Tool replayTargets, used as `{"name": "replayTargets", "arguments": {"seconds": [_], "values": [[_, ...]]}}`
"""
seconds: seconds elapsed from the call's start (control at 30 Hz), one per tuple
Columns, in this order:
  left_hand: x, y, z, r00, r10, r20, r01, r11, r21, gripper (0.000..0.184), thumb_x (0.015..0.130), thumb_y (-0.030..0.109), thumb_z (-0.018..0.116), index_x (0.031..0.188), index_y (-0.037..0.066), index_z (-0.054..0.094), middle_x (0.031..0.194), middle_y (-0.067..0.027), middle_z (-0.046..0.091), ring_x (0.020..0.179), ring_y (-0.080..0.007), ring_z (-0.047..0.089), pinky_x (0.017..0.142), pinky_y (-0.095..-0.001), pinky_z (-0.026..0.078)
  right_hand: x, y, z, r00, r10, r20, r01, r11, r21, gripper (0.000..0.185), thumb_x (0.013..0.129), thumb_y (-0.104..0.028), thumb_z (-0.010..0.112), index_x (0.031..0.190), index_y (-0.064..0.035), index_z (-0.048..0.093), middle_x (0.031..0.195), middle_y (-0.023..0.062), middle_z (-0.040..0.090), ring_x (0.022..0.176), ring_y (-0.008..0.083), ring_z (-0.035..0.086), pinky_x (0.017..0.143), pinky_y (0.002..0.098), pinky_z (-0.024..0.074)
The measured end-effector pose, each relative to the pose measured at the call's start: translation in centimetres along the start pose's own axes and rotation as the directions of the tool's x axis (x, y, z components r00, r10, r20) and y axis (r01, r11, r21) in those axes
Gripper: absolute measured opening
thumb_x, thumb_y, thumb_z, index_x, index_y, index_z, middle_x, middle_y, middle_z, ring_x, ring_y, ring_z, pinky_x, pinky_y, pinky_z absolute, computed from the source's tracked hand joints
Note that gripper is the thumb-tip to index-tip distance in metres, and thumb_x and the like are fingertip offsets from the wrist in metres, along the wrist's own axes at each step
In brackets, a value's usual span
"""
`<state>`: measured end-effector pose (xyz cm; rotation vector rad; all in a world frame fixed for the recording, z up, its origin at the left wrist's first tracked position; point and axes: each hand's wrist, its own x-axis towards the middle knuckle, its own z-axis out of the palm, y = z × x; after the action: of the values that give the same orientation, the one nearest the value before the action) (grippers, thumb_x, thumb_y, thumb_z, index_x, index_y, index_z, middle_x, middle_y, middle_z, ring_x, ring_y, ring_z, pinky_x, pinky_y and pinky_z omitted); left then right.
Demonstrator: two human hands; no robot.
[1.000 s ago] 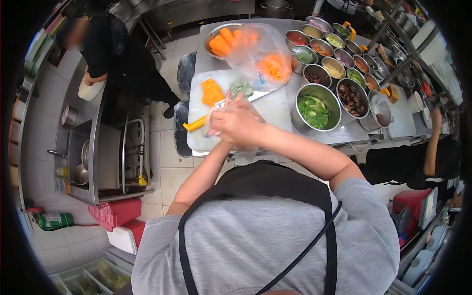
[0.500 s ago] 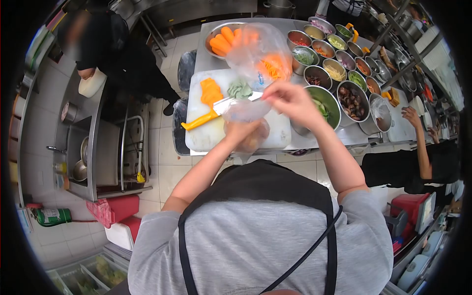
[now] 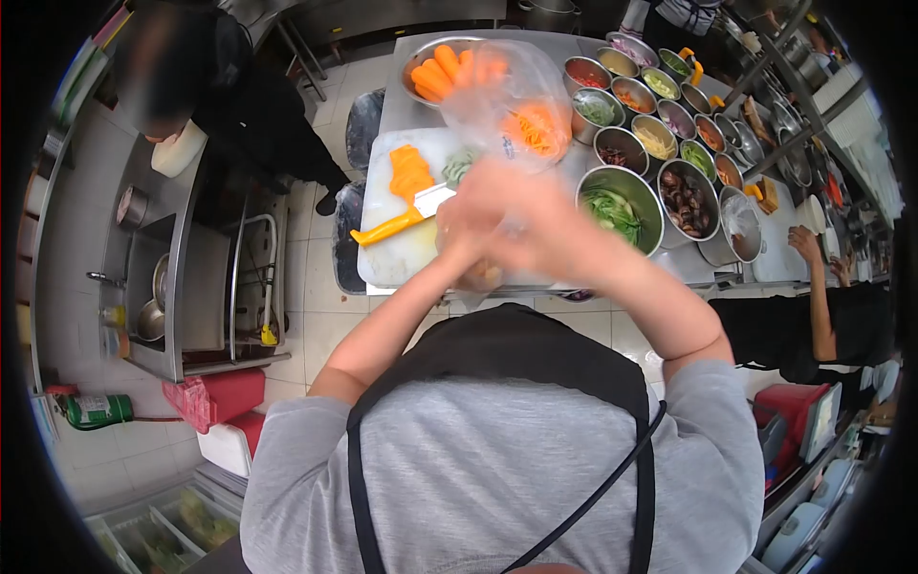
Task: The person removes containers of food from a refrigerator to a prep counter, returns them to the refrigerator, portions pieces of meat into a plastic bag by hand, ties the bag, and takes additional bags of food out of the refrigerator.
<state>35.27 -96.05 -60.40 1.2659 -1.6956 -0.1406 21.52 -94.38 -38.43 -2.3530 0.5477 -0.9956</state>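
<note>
My left hand (image 3: 466, 228) is closed around the gathered neck of a clear plastic bag (image 3: 481, 276), whose brownish contents I cannot make out. Right against it is my right hand (image 3: 545, 220), smeared by motion, its fingers unreadable. Both hands are over the white cutting board (image 3: 382, 268). A yellow-handled knife (image 3: 390, 229) lies on the board, its blade partly behind my left hand. Beyond it are orange carrot slices (image 3: 410, 172) and a pale green bundle (image 3: 457, 166), partly covered by my right hand.
A large clear bag (image 3: 535, 124) of shredded carrot sits behind the board, beside a metal bowl (image 3: 408, 72) of whole carrots. Metal pots of cut vegetables and a pot of greens (image 3: 612, 212) crowd the right. Co-workers stand at left, right and far side.
My right hand has swung left and toward me, from beside the bag's mouth to against my left hand. It now covers much of the bag, blade and green bundle.
</note>
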Motion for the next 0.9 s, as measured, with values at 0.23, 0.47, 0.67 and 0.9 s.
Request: {"name": "replayTargets", "arguments": {"seconds": [0.23, 0.47, 0.67, 0.9], "values": [[1.2, 3.8, -3.9, 0.968, -0.132, 0.216, 0.104, 0.985, 0.135, 0.023, 0.063, 0.016, 0.067, 0.084, 0.007, 0.063, 0.085, -0.0063, 0.059, 0.090, -0.0249, 0.054, 0.078, -0.0357, 0.042, -4.4, 13.0, 3.7, 0.727, 0.407, 0.553, 0.126, 0.712, -0.691, 0.024, 0.082, -0.022, 0.052, 0.089, -0.0024, 0.061, 0.075, 0.0132, 0.064, 0.075, 0.0282, 0.063, 0.081, 0.0439, 0.0474], [1.7, 4.6, -5.4, 0.935, 0.083, 0.345, -0.087, 0.996, -0.003, 0.022, 0.062, 0.007, 0.066, 0.083, 0.006, 0.064, 0.088, -0.0043, 0.060, 0.094, -0.0236, 0.053, 0.084, -0.0360, 0.040, -6.7, 9.0, 0.0, 0.655, 0.348, 0.671, -0.183, 0.934, -0.307, 0.037, 0.093, -0.030, 0.041, 0.083, -0.0006, 0.059, 0.071, 0.0186, 0.061, 0.067, 0.0312, 0.062, 0.063, 0.0424, 0.0463], [6.8, 7.5, -9.5, 0.933, 0.044, 0.357, 0.037, 0.976, -0.216, 0.019, 0.062, 0.001, 0.063, 0.081, 0.002, 0.064, 0.074, -0.0084, 0.059, 0.076, -0.0254, 0.057, 0.072, -0.0348, 0.046, -5.1, 5.8, -5.0, 0.890, 0.154, 0.429, -0.053, 0.970, -0.239, 0.025, 0.089, -0.024, 0.050, 0.077, -0.0021, 0.052, 0.070, 0.0138, 0.058, 0.067, 0.0256, 0.059, 0.061, 0.0378, 0.0453], [19.3, 22.1, -15.0, 0.923, 0.120, 0.365, 0.055, 0.898, -0.436, 0.014, 0.074, 0.012, 0.063, 0.081, 0.000, 0.064, 0.068, -0.0030, 0.060, 0.063, -0.0080, 0.055, 0.061, -0.0230, 0.045, 3.9, 9.0, -16.1, 0.495, -0.857, -0.143, 0.356, 0.350, -0.866, 0.010, 0.073, -0.004, 0.057, 0.083, -0.0043, 0.055, 0.081, 0.0098, 0.061, 0.074, 0.0285, 0.058, 0.065, 0.0377, 0.0487]]}}
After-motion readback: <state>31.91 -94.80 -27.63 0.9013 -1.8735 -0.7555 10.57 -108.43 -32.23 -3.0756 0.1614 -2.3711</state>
